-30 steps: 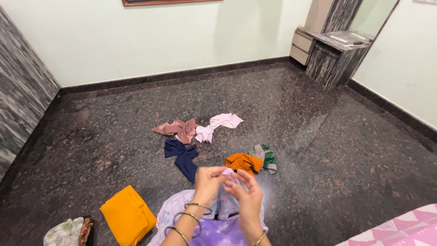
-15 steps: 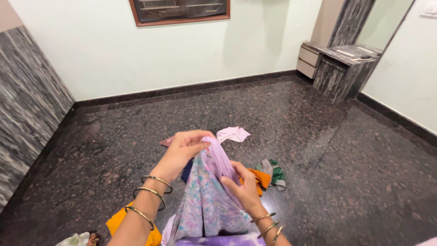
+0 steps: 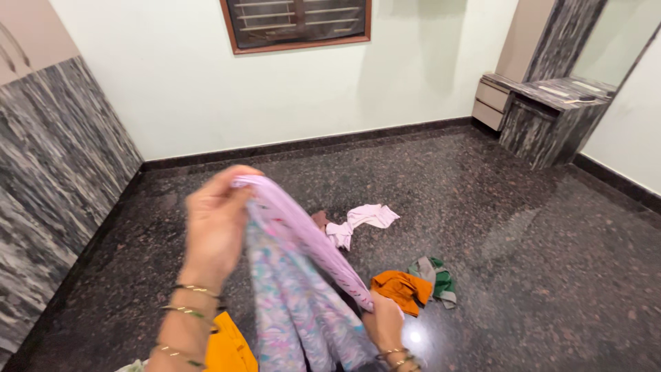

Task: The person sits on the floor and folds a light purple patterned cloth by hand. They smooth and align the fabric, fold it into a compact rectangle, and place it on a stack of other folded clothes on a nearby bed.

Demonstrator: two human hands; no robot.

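Lilac printed cloth (image 3: 303, 303) stretched between both hands, pale pink band along its upper edge, floral pattern hanging below
Left hand (image 3: 217, 224) raised, fingers closed on top end of cloth, gold bangles (image 3: 189, 310) at wrist
Right hand (image 3: 385, 324) lower and nearer, closed around lower end of same pink band, bangles at its wrist too
Cloth running at a slant from left hand down to right hand, rest of it draped beneath and between them
Just beyond right hand, on dark polished stone floor (image 3: 537, 262): orange garment (image 3: 403, 289), touching a green and grey garment (image 3: 437, 279) on its far side
Further beyond, between the hands: crumpled white-pink garment (image 3: 361, 220), with a small brownish-pink piece (image 3: 319, 219) just beside it, partly hidden by held cloth
Below left hand, near the wrist: yellow-orange folded cloth (image 3: 227, 348), partly cut off by picture edge
Well apart, far beyond right hand: grey marbled dressing unit with drawers (image 3: 544, 114) in the corner
Far beyond left hand: wood-framed window (image 3: 296, 24) on pale wall; grey streaked stone panel (image 3: 55, 186) off to the outer side of left hand
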